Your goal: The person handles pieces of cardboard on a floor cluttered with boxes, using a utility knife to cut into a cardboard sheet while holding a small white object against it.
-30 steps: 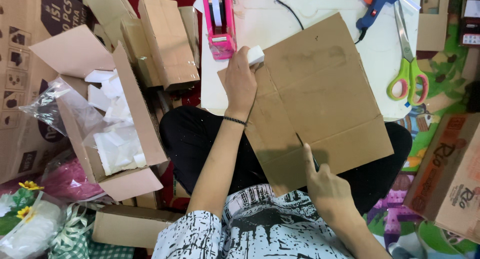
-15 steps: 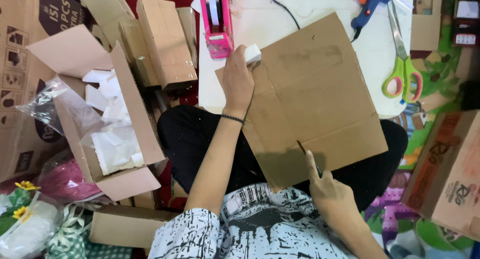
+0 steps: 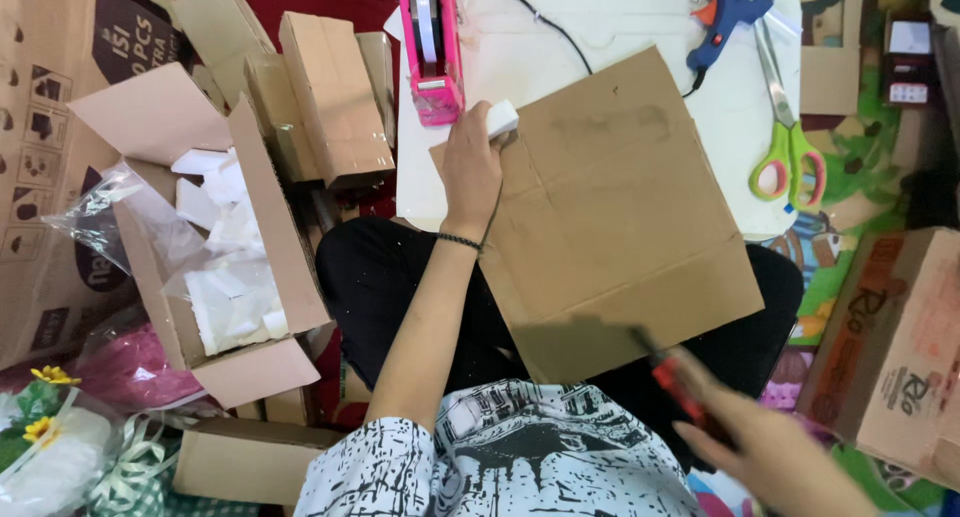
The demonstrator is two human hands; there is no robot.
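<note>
Left hand (image 3: 472, 167) presses flat on the cardboard sheet's (image 3: 610, 212) far-left corner while the blurred right hand (image 3: 770, 452), fingers closed around a red-handled cutter (image 3: 680, 392), hovers off its near edge

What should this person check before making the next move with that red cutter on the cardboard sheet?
1. Cardboard sheet held steady: ok, the left hand presses its upper left corner.
2. Cutter gripped firmly: cannot tell, the right hand is blurred.
3. Blade out or in: cannot tell, too blurred.
4. Left hand out of the blade's way: ok, it sits at the far corner from the cutter.
5. Sheet backed by the white table: not ok, its near part overhangs the lap.
6. Scissors and glue gun off the sheet: ok, both lie beside it.
</note>
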